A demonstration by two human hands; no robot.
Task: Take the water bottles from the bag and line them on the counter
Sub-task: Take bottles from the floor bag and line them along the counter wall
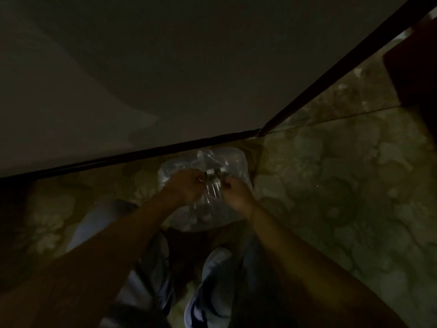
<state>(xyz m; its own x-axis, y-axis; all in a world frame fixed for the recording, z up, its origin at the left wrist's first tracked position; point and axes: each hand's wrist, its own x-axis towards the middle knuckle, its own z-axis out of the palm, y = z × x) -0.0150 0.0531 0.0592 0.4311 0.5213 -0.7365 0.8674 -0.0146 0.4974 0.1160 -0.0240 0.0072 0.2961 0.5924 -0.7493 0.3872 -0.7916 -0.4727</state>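
A clear plastic bag (234,162) stands on the patterned floor against the wall's dark skirting, in dim light. Inside it I make out the white caps and clear necks of water bottles (214,183). My left hand (188,188) pinches the bag's mouth on the left side. My right hand (235,194) pinches it on the right side. The two hands are close together, with the bottle tops showing between them. The lower part of the bag is hidden behind my hands and wrists.
A pale wall (165,79) fills the upper view and meets another wall at a corner (260,132). A dark red-brown object (416,67) stands at the far right. My legs in light trousers (212,280) are just below the bag.
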